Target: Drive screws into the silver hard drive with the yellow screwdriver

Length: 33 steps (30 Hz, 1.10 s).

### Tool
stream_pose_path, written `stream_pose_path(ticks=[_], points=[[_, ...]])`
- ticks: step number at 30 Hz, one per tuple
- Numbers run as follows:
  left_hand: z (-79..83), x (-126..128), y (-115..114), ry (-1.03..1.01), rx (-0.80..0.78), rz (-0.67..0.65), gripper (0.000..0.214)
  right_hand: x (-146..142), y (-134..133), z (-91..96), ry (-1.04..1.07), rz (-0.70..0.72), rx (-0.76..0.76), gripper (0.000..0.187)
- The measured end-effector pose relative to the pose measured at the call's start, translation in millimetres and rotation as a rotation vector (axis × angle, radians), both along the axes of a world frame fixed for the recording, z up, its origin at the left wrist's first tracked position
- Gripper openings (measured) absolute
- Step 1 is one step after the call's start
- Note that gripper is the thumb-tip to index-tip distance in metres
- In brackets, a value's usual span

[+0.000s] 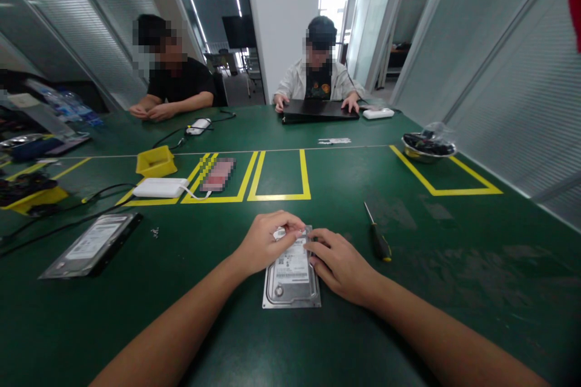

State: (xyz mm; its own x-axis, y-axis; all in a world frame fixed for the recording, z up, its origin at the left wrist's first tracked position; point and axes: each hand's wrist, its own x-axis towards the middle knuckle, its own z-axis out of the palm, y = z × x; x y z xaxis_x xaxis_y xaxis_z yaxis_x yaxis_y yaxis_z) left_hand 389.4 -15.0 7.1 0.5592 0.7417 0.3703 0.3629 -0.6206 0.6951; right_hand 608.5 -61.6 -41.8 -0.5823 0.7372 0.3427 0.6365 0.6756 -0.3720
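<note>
A silver hard drive [291, 281] lies flat on the green table right in front of me, label side up. My left hand [267, 243] curls over its far left corner, fingertips pinched on the top edge. My right hand [339, 263] rests on the drive's right side, fingers bent and pressing its far right edge. A small screwdriver [376, 236] with a black and yellow handle lies on the table just right of my right hand.
A second hard drive [93, 244] lies at the left, a few tiny screws [155, 231] beside it. A yellow tray [155, 161], a white box [160, 187] with cables, and yellow-taped squares [281, 176] lie beyond. A metal bowl [428, 146] sits far right. Two people sit across; one at a laptop [319, 110].
</note>
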Motion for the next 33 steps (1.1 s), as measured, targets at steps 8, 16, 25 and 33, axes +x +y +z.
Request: stream_pose_path(ticks=[8, 16, 25, 33], points=[[-2.6, 3, 0, -0.001, 0.015, 0.018, 0.007, 1, -1, 1.2, 0.002, 0.002, 0.009, 0.025], [4.3, 6, 10, 0.102, 0.081, -0.038, 0.012, 1, -1, 2.1, -0.013, -0.002, 0.015, 0.027], [4.2, 23, 41, 0.306, 0.032, -0.141, 0.012, 1, -1, 3.7, -0.032, -0.004, -0.002, 0.023], [-3.1, 32, 68, 0.354, -0.12, -0.24, 0.011, 3, -1, 3.6, -0.033, -0.006, -0.008, 0.026]])
